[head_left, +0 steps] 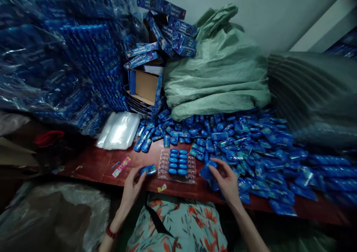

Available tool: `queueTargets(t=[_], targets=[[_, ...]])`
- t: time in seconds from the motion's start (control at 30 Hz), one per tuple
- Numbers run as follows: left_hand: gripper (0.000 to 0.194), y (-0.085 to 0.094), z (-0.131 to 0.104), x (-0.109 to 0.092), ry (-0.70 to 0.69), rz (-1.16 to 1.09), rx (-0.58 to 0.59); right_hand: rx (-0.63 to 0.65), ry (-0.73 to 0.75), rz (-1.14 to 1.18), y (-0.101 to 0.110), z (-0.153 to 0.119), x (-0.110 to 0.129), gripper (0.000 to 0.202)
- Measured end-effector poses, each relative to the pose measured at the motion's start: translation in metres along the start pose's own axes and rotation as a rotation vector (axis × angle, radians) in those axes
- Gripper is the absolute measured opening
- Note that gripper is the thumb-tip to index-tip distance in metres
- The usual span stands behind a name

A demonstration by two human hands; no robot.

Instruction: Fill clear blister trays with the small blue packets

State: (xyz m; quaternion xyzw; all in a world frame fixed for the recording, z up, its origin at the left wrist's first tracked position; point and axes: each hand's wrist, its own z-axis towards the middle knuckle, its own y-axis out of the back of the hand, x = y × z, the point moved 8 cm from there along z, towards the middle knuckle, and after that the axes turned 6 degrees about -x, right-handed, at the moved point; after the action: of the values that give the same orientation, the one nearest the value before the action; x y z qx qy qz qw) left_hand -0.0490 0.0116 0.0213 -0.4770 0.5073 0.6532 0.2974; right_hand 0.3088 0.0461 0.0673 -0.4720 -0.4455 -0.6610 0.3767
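Observation:
Between my hands a clear plastic tray (164, 174) lies on the red table, with several blue capsule-shaped pieces (177, 166) in its middle columns and bare hollows at both sides. My left hand (134, 183) pinches a small blue packet (150, 169) left of the tray. To the tray's right, my right hand (226, 177) has thumb and fingers closed on a blue packet (212, 163) at the edge of a large heap of blue packets (251, 148). More packets lie behind the tray.
Clear plastic bags (119, 130) lie at the back left. Behind them stand blue display boxes (145, 86) and plastic-wrapped blue stacks (50, 58). A green sack (220, 73) sits behind the heap. A pink-and-white strip (122, 166) and yellow scrap (162, 187) lie near the front edge.

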Motion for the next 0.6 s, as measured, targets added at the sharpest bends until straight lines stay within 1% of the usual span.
queueTargets(t=[0.03, 0.07, 0.1, 0.2, 0.27, 0.33, 0.43, 0.5, 0.6], targets=[[0.033, -0.002, -0.01, 0.003, 0.022, -0.022, 0.018, 0.025, -0.038, 0.025, 0.001, -0.019, -0.009, 0.029], [0.033, -0.006, -0.017, 0.004, 0.037, -0.044, 0.036, 0.057, -0.038, 0.03, -0.003, -0.037, -0.016, 0.028], [0.033, -0.01, -0.023, 0.004, 0.047, -0.066, 0.051, 0.088, 0.0, 0.013, -0.008, -0.052, -0.018, 0.025], [0.038, -0.02, -0.032, -0.003, 0.033, -0.082, 0.071, 0.132, 0.234, -0.086, -0.027, -0.08, -0.015, 0.018], [0.035, -0.022, -0.033, -0.012, -0.048, -0.01, 0.058, 0.163, 0.404, -0.157, -0.037, -0.089, -0.01, 0.022], [0.032, -0.02, -0.035, -0.019, -0.164, 0.092, 0.042, 0.227, 0.566, -0.233, -0.045, -0.095, -0.007, 0.029], [0.034, -0.016, -0.041, -0.019, -0.289, 0.236, 0.041, 0.315, 0.754, -0.351, -0.047, -0.102, -0.004, 0.037], [0.037, -0.012, -0.045, -0.02, -0.352, 0.319, 0.019, 0.346, 0.813, -0.415, -0.045, -0.105, -0.003, 0.039], [0.035, -0.013, -0.051, -0.031, -0.466, 0.362, 0.009, 0.379, 0.837, -0.475, -0.042, -0.106, 0.001, 0.042]])
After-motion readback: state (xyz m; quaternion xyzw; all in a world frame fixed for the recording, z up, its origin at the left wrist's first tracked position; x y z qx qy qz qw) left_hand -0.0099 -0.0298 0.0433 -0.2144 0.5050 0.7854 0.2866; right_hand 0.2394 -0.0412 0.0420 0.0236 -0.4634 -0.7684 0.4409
